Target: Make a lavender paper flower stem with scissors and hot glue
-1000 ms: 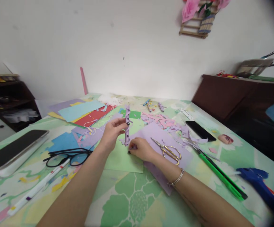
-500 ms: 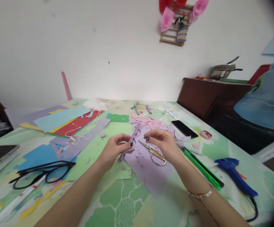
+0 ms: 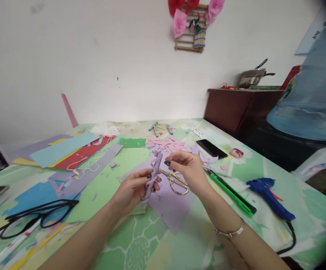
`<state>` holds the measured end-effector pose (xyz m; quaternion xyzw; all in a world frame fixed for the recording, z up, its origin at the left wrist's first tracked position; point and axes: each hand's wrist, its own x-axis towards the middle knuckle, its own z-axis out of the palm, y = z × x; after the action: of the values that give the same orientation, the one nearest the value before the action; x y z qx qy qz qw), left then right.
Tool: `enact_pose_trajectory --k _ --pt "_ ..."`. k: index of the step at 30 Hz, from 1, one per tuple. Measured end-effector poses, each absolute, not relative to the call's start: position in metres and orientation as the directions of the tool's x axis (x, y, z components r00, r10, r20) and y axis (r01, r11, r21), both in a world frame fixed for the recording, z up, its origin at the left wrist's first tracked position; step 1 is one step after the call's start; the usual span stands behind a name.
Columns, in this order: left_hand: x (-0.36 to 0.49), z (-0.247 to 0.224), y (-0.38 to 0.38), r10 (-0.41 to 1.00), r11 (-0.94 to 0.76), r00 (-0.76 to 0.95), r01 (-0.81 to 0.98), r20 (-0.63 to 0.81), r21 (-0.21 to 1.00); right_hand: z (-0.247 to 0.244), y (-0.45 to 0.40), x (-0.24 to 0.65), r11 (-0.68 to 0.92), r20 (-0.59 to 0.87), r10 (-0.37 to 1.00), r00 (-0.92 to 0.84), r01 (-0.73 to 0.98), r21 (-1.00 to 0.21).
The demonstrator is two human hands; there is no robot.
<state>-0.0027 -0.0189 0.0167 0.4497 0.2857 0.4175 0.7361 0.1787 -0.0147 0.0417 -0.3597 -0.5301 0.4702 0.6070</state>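
My left hand [image 3: 135, 186] is closed around a rolled purple paper tube [image 3: 153, 176] with curled strips along its side, held upright and tilted a little. Close by on the right, my right hand [image 3: 189, 168] has thumb and forefinger pinched together; whatever they grip, if anything, is too small to make out. Gold-handled scissors [image 3: 178, 184] lie between and below the hands on a purple paper sheet [image 3: 170, 212]. Pink paper scraps [image 3: 164, 144] are heaped just behind, and a light green sheet [image 3: 101, 187] lies left of my left hand.
On the right are a green utility knife [image 3: 233, 193], a blue glue gun [image 3: 272, 198] with a cord, and a black phone [image 3: 211, 148]. Black glasses [image 3: 36, 217] and coloured sheets [image 3: 63, 148] lie left. Small patterned paper rolls [image 3: 169, 129] sit at the back.
The purple paper tube now stands more upright and shows more clearly in my left hand. My right hand stays pinched beside it. The whole view has shifted slightly as the head turned right.
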Motion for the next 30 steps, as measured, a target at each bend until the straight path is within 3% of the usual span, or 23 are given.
enact_pose_trajectory --k 7,13,19,30 --pt "0.001 0.018 -0.023 0.895 0.166 0.446 -0.337 0.002 0.927 0.040 -0.017 0.176 0.278 0.293 0.955 -0.057 -0.184 -0.943" --pt "0.005 0.016 -0.028 0.889 0.092 0.457 -0.207 0.013 0.974 0.041 -0.019 0.171 0.253 0.296 0.952 -0.079 -0.342 -0.905" --pt "0.006 0.014 -0.028 0.895 0.024 0.445 -0.131 0.037 0.991 0.037 -0.017 0.173 0.255 0.308 0.945 -0.108 -0.346 -0.903" --pt "0.007 0.018 -0.030 0.891 0.047 0.450 -0.234 0.066 0.971 0.039 -0.020 0.168 0.191 0.256 0.953 -0.162 -0.334 -0.923"
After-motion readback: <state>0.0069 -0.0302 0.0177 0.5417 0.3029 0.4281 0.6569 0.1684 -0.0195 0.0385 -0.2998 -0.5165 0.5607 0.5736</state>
